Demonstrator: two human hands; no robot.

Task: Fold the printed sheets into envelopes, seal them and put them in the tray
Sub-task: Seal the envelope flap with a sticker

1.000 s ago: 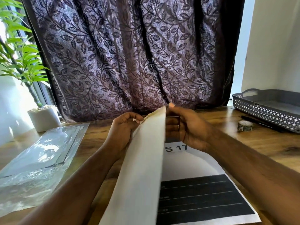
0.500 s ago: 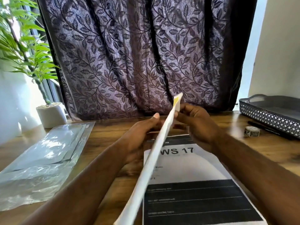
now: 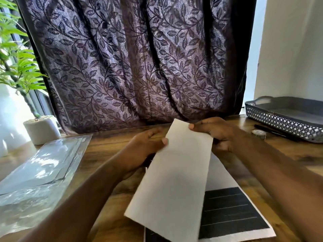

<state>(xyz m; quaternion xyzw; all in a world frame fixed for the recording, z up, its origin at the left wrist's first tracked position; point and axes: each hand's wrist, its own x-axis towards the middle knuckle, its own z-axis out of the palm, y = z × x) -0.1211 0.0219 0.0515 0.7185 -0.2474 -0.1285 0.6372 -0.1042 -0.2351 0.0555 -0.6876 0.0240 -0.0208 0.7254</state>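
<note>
Envelope (image 3: 172,173) between left hand (image 3: 141,151) and right hand (image 3: 216,133)

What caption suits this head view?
A white envelope held by left hand and right hand over the printed sheet, grey tray nearby.

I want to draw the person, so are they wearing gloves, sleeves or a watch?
No gloves: the left hand and right hand are bare. The left forearm and right forearm are bare too: no sleeves, watch or bracelet in view.
</note>
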